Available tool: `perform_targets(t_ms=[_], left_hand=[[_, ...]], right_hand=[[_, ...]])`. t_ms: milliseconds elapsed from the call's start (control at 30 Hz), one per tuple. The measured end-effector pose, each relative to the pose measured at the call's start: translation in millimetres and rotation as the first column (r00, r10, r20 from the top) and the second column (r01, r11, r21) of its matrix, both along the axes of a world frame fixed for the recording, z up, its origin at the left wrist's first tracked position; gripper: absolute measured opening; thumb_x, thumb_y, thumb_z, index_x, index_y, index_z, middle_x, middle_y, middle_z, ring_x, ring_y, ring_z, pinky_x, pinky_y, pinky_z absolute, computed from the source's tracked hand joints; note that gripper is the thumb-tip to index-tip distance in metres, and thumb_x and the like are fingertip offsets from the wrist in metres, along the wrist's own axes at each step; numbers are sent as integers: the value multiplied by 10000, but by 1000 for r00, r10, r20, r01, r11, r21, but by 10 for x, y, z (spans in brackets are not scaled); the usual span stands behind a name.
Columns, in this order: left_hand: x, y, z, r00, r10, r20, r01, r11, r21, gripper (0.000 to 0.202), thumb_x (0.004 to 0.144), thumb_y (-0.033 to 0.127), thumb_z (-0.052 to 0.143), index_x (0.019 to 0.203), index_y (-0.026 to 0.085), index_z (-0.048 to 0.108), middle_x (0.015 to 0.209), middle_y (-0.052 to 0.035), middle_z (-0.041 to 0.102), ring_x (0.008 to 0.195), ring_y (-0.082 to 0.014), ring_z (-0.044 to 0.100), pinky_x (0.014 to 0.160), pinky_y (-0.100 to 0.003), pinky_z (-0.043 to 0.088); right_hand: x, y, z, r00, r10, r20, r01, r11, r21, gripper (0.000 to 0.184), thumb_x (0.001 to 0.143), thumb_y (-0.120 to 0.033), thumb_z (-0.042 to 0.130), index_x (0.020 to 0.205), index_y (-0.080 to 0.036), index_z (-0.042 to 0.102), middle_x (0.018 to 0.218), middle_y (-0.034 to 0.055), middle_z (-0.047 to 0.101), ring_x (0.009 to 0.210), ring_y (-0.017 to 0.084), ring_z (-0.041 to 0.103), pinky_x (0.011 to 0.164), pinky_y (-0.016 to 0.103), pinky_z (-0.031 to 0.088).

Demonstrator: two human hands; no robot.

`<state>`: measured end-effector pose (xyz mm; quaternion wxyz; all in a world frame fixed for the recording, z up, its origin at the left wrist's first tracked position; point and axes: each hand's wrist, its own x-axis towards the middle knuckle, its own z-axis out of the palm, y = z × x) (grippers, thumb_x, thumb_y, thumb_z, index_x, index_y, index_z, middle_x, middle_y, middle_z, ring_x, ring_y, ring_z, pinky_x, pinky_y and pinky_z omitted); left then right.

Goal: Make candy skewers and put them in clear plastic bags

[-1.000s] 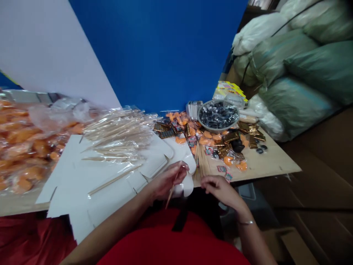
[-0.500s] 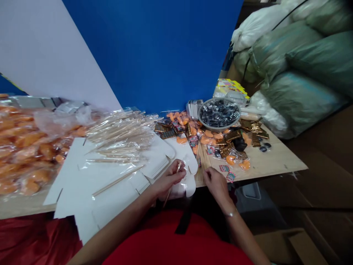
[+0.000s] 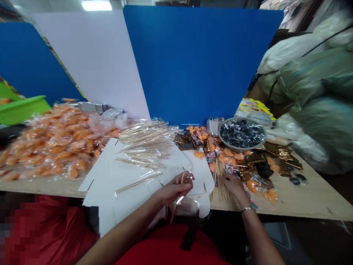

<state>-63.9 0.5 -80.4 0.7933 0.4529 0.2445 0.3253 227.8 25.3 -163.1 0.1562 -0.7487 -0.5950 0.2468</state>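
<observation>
My left hand (image 3: pixel 179 186) is closed around thin wooden sticks (image 3: pixel 173 214), with pointed tips above the fingers and ends below them. Clear plastic film (image 3: pixel 188 206) lies just under that hand. On the table edge, a loose bunch of bare wooden sticks (image 3: pixel 220 184) fans out, and my right hand (image 3: pixel 234 187) has its fingers curled against the bunch's right side; its fingertips are partly hidden. Left of my hands, a heap of wooden sticks in clear sleeves (image 3: pixel 147 141) rests on flat white cardboard (image 3: pixel 107 184). One sleeved stick (image 3: pixel 138 183) lies apart from the heap.
Wrapped orange pieces (image 3: pixel 63 140) are piled at left, near a green basin (image 3: pixel 24 110). At right stand a bowl (image 3: pixel 242 147) of black wrapped pieces and scattered gold packets (image 3: pixel 255 158). A blue panel (image 3: pixel 204 66) rises behind; large sacks (image 3: pixel 325 81) are stacked at far right.
The view has tilted up and swung left, bringing in the green basin. My right hand has moved further onto the bare sticks, which are more spread. My left hand still holds its sticks.
</observation>
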Motion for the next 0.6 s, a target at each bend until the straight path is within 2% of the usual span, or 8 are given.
perform_targets(t_ms=[67,167,267,333,400,433,533,600], left_hand=[[-18,29,-15,999,0,40,1,1000,-24,329,743,369,695,909,159,503,598,62,404,447,-41,244,433,-208,123],[-35,69,-15,1000,-4,30,4,1000,-24,333,643,306,768,781,148,509,589,52,437,458,-46,289,426,-206,144],[-67,101,43,998,-59,-11,60,998,5,374,546,249,818,724,141,508,602,43,464,499,-53,336,442,-193,183],[-96,120,96,993,-112,-32,112,994,9,395,522,232,829,726,146,503,592,56,439,497,-50,329,445,-186,187],[-119,138,138,987,-150,-58,151,988,13,409,521,242,833,738,150,499,581,68,406,490,-48,309,442,-184,180],[-124,148,153,984,-165,-70,166,986,18,415,523,254,835,744,152,498,578,70,396,490,-49,301,439,-184,176],[-114,174,167,968,-221,-119,227,973,42,427,530,296,834,750,159,495,581,71,379,488,-53,275,425,-190,164],[-102,188,159,952,-262,-157,273,960,58,421,540,321,826,744,163,493,590,67,374,490,-56,268,417,-196,157]], right_hand=[[16,-14,-8,998,3,-61,-3,1000,4,358,807,-381,454,570,-167,614,534,11,573,536,156,513,508,245,315],[7,-107,-16,987,3,-160,1,1000,23,328,779,-374,449,576,-169,605,518,4,564,529,161,522,507,246,358],[-11,-364,76,969,3,-246,12,998,58,304,768,-386,461,688,-156,643,580,19,609,568,178,562,540,262,424],[-15,-621,252,953,10,-303,36,989,145,322,790,-418,483,809,-150,660,652,40,642,621,200,591,577,284,461],[-15,-881,521,942,63,-329,38,956,292,298,834,-416,506,917,-173,658,803,70,677,746,224,619,634,301,487],[-17,-988,675,944,122,-306,-4,933,361,261,852,-388,517,949,-193,660,885,79,679,827,234,621,667,304,491],[-38,-1145,1109,933,342,-111,-231,807,543,183,871,-271,545,1008,-254,664,911,60,659,869,223,601,723,317,469],[-53,-1121,1308,919,388,69,-347,713,610,210,867,-219,557,1044,-274,657,873,49,644,827,214,588,743,341,440]])
